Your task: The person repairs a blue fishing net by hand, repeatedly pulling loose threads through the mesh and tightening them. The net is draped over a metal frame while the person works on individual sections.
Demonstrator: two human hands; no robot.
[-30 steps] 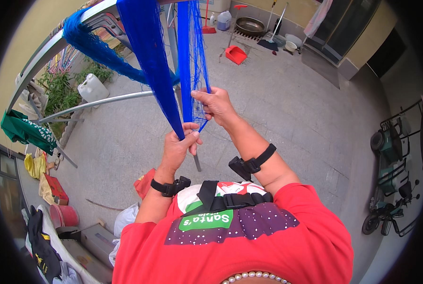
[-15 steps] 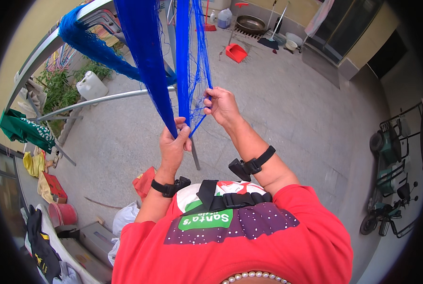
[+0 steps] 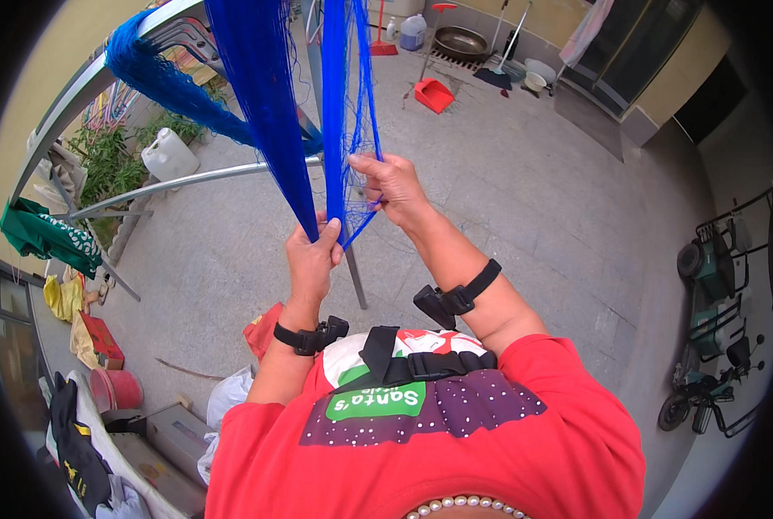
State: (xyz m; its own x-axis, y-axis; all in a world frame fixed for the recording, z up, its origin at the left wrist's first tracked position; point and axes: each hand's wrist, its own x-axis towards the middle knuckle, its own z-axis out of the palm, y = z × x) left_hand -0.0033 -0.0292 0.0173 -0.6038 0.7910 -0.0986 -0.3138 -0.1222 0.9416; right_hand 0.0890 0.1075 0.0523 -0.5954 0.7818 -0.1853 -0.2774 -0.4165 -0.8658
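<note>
A long hank of bright blue yarn (image 3: 270, 112) hangs from above the picture and narrows to a loop low down. My left hand (image 3: 310, 258) is closed around the bottom of this loop, its thumb pressed on the strands. To the right, my right hand (image 3: 395, 189) holds some looser strands pulled away from the hank, its index finger and thumb reaching into them. Thin, tangled threads (image 3: 358, 177) spread between the two hands. Behind the hank, a darker blue skein (image 3: 175, 97) droops over a metal frame (image 3: 188, 180).
A white jug (image 3: 169, 156) stands by green plants at the left. Green cloth (image 3: 49, 238) hangs on the frame's lower left. A red dustpan (image 3: 434, 95), a wide pan (image 3: 461, 41) and a broom (image 3: 492, 76) are at the back. An electric scooter (image 3: 715, 381) stands far right.
My right hand has shifted slightly left toward the hank, and its index finger now stretches out into the strands. My left hand keeps hold of the loop, its thumb now lying along the strands.
</note>
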